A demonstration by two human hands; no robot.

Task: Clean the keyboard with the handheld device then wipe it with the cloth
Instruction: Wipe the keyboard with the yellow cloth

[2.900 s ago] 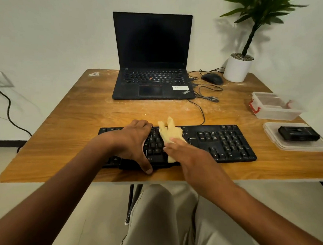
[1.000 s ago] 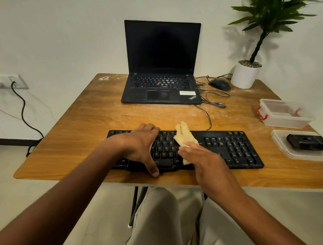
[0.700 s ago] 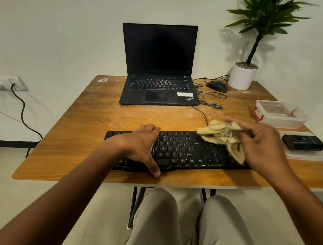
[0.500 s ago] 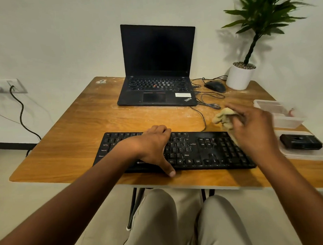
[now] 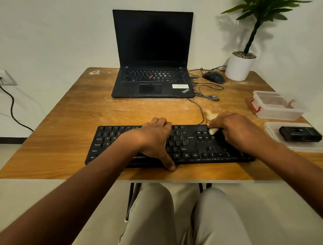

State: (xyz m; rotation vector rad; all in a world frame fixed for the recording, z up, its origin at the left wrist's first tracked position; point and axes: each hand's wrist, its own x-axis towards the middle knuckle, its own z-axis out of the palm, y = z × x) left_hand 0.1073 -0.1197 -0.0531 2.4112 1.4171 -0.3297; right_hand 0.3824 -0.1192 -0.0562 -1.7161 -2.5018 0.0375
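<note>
Keyboard (image 5: 185,145): black, lies flat along the near edge of the table (image 5: 62,125); its cable runs from the far edge toward the laptop (image 5: 153,54).
Left hand (image 5: 154,139): spread over the middle keys, fingers reaching the far rows, thumb hooked over the near edge; it braces the keyboard and pinches nothing.
Right hand (image 5: 238,130): curled, pressing the cloth down on the right key block; exactly which fingers pinch the cloth is hidden.
Cloth (image 5: 212,130): pale yellow, bunched; one tip shows on the keys just left of the right hand, another pokes out past the keyboard's far edge. The rest lies under the hand.
Device (image 5: 300,135): a small black unit, taken to be the handheld cleaner, lies on a flat lid near the right table edge, well apart from both hands.
Change: one second earlier the cloth lay on the middle keys beside the left hand; it was then lifted clear, carried right, and is now back down on the right section. The left hand has kept its bracing hold, though the keyboard has shifted slightly under it.
Meaning for the task: judged from the idle device, the cleaning stage is over and wiping is under way; the pass has moved from the middle to the right block, while the left keys lie partly under the left arm, their wiping unconfirmed.
Other items: a clear box (image 5: 277,105), a mouse (image 5: 213,77) and a potted plant (image 5: 241,64) at far right.
</note>
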